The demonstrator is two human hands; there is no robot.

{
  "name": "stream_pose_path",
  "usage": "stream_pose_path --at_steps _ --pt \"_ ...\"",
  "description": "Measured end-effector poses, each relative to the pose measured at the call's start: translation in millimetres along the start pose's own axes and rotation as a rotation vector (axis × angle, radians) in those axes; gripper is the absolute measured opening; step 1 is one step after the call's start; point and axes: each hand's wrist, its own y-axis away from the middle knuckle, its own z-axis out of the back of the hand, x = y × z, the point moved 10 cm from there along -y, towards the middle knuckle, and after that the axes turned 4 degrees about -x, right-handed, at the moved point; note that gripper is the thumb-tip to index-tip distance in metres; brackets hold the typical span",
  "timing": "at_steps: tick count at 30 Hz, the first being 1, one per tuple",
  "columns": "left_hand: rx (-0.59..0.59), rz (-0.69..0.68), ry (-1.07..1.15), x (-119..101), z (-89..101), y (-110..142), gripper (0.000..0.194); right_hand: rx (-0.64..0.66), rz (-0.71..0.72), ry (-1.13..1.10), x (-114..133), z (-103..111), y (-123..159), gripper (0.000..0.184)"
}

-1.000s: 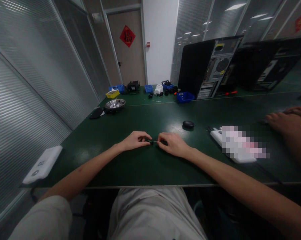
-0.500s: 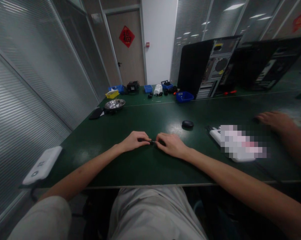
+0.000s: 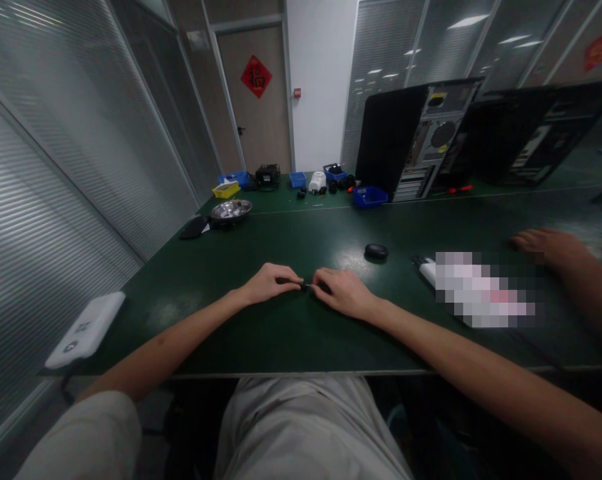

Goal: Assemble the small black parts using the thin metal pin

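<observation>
Both my hands rest on the dark green table (image 3: 301, 333), close together near its middle. My left hand (image 3: 269, 283) is curled, its fingertips pinching one end of a small dark part (image 3: 307, 286). My right hand (image 3: 341, 291) is also curled and pinches the other end of that part. The part is tiny and mostly hidden by the fingers, so I cannot make out what it is. A black oval mouse-like object (image 3: 376, 251) lies a little beyond my right hand.
Another person's hand (image 3: 545, 243) lies flat at the right, beside a blurred white object (image 3: 481, 290). A white device (image 3: 85, 328) sits at the left edge. Farther back stand a metal bowl (image 3: 231, 210), blue and yellow bins (image 3: 369, 195), and open computer cases (image 3: 421, 140).
My hands have barely moved, staying pinched on the small part. The other person's hand at the right has drawn back and now lies flat, farther right.
</observation>
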Motion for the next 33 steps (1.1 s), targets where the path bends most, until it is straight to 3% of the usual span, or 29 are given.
stream_pose_path --at_steps 7,16,23,33 --pt "-0.007 -0.056 -0.027 -6 -4.6 0 0.023 -0.026 0.037 0.023 4 -2 -1 0.019" --pt "-0.081 0.026 0.076 -1 3.4 -2 0.025 -0.055 0.015 -0.054 -1 -1 -2 0.023" --pt "0.01 -0.067 -0.091 -11 -4.0 -2 0.026 0.033 0.016 0.038 5 -4 -2 0.021" --pt "-0.038 -0.019 0.025 -14 -3.5 -4 0.025 -0.055 0.021 -0.076 5 2 -2 0.02"
